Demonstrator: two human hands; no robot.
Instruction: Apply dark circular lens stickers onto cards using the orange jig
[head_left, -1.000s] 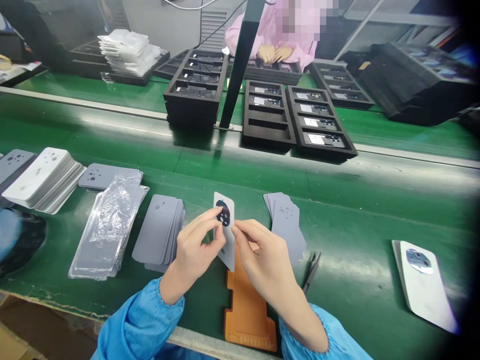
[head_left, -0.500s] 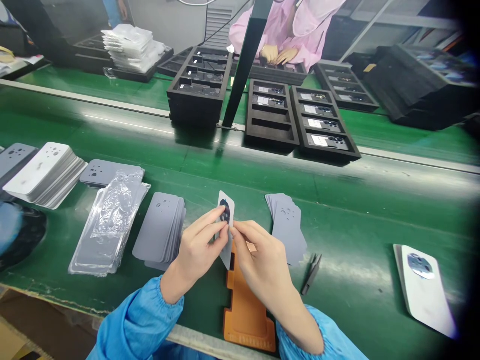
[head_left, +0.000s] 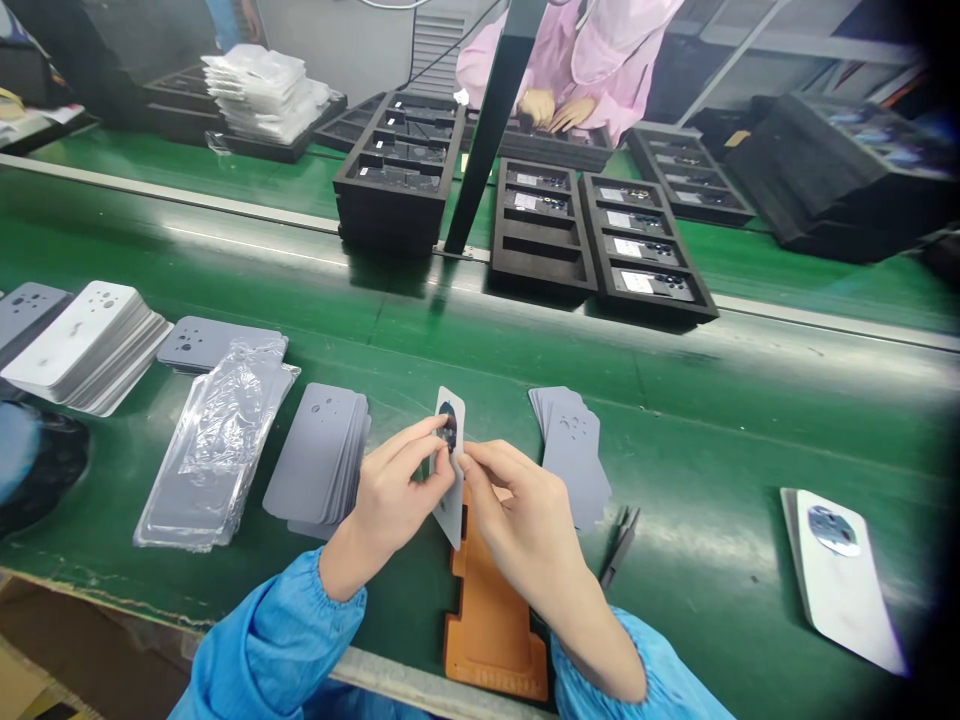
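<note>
A phone back cover (head_left: 450, 505) with a dark round camera piece (head_left: 448, 424) stands almost edge-on in front of me. My left hand (head_left: 405, 475) has its fingers closed on the cover's left face, by the camera piece. From the other side, my right hand (head_left: 517, 510) pinches the cover's right edge between thumb and fingers. Below my hands lies an orange fixture (head_left: 495, 630), partly covered by my right hand. Dark tweezers (head_left: 619, 548) rest to the right of it. Fanned grey covers (head_left: 576, 455) lie behind my right hand.
Stacked grey covers (head_left: 315, 460), a plastic-wrapped bundle (head_left: 225, 450) and white covers (head_left: 75, 345) stand left. Finished-looking white covers (head_left: 851, 585) lie far right. Black trays (head_left: 544, 265) and a dark post (head_left: 495, 110) stand ahead. A co-worker in pink (head_left: 555, 60) sits opposite.
The cover has tilted slightly, its lower end a little nearer to me. Both hands keep their grip and barely move. The whole view has shifted slightly.
</note>
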